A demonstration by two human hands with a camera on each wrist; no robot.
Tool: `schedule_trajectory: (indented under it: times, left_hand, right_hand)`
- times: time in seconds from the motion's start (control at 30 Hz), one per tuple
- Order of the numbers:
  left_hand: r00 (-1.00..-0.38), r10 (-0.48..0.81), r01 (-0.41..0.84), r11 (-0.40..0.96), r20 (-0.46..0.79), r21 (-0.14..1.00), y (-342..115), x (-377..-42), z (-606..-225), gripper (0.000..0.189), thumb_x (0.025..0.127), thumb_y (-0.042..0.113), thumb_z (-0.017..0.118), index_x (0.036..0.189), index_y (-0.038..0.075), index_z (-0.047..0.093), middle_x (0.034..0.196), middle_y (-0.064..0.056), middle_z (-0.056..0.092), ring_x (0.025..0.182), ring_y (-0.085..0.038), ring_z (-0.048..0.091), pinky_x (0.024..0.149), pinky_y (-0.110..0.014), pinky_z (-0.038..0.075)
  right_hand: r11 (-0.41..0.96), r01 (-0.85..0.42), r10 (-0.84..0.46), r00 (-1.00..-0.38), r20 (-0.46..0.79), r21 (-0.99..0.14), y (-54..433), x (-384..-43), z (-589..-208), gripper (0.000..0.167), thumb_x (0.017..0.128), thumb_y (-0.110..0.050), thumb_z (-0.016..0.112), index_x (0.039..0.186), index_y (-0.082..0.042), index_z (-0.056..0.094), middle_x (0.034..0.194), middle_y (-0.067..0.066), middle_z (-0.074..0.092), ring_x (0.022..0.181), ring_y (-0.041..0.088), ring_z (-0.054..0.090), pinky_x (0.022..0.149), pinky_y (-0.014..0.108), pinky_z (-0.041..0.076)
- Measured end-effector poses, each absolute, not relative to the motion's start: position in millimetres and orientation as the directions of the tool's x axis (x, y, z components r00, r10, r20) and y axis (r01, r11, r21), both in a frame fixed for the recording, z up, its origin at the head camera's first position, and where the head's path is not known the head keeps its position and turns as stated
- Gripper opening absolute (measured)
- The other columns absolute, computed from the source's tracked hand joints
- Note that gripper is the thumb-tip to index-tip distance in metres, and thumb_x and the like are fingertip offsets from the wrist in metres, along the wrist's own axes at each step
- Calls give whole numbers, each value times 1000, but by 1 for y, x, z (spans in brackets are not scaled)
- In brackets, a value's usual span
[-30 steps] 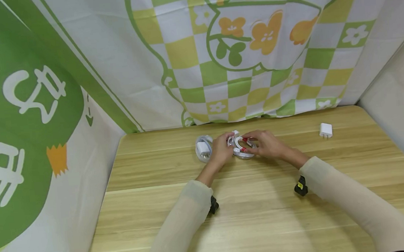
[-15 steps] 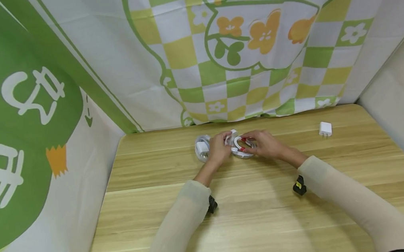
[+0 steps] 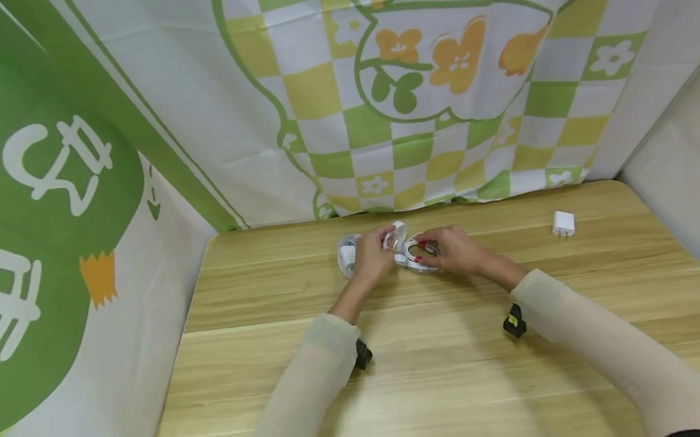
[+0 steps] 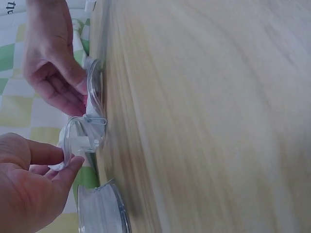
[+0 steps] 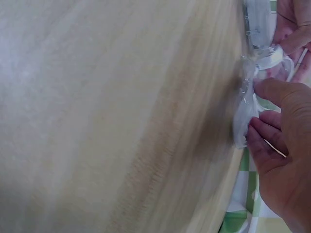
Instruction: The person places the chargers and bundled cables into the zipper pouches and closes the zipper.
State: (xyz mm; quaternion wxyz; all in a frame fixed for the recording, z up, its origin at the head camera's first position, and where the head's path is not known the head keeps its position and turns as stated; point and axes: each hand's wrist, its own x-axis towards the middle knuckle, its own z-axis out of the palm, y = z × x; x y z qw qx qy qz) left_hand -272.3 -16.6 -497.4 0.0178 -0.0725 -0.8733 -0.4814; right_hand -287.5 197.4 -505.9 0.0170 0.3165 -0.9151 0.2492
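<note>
My left hand (image 3: 373, 254) pinches the edge of a clear round pouch (image 4: 68, 138) between thumb and fingers, holding one side of it raised. A white block (image 4: 83, 141) shows through the clear plastic. On the right, my right hand (image 3: 457, 247) grips a coiled white cable (image 3: 410, 249) with red bands, which lies at the pouch's other half. In the right wrist view, the thumb and fingers of that hand are curled over this crinkled clear half (image 5: 241, 116). Close beside my left hand lies a second clear round pouch (image 3: 346, 257) with white contents, partly covered by the hand.
A white charger plug (image 3: 563, 223) lies alone on the wooden table (image 3: 439, 377), toward the back right. A patterned green and white cloth (image 3: 394, 152) hangs right behind the table's back edge.
My left hand has shifted slightly left, drawing its side of the pouch away from the cable and spreading the pouch wider. My right hand stays nearly still on the cable.
</note>
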Motion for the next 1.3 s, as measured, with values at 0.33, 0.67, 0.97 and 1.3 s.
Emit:
schedule_trajectory:
  times: [0.33, 0.67, 0.97, 1.3]
  left_hand:
    - [-980, 130, 196, 515, 149, 834, -13, -274, -497, 37, 93, -12, 62, 128, -4, 73, 121, -18, 77, 107, -24, 71, 95, -37, 60]
    - [-990, 116, 132, 508, 84, 851, -7, -275, -502, 46, 90, -13, 65, 133, 1, 72, 123, -15, 77, 105, -23, 70, 92, -33, 60]
    - [-989, 119, 136, 524, 86, 841, -5, -275, -507, 44, 92, -11, 65, 133, 1, 72, 113, -12, 78, 99, -22, 69, 89, -33, 59]
    - [-983, 138, 178, 550, 122, 816, -4, -275, -509, 44, 92, -13, 63, 134, 1, 71, 118, -14, 78, 105, -28, 71, 94, -40, 60]
  right_hand:
    - [680, -598, -574, -794, 199, -425, 199, -287, -512, 51, 90, -23, 87, 131, 2, 71, 107, 12, 77, 84, 19, 65, 77, 40, 58]
    - [597, -573, -525, -808, 267, -561, 204, -285, -519, 53, 86, -13, 89, 132, 6, 70, 123, 22, 75, 108, 35, 73, 93, 51, 61]
    - [557, -535, -494, -828, 264, -636, 212, -284, -518, 58, 85, -12, 91, 134, 9, 67, 132, 26, 70, 117, 40, 71, 97, 48, 61]
    - [440, -528, -494, -818, 295, -727, 228, -283, -509, 61, 81, 3, 90, 132, 18, 62, 137, 35, 63, 125, 53, 63, 104, 58, 55]
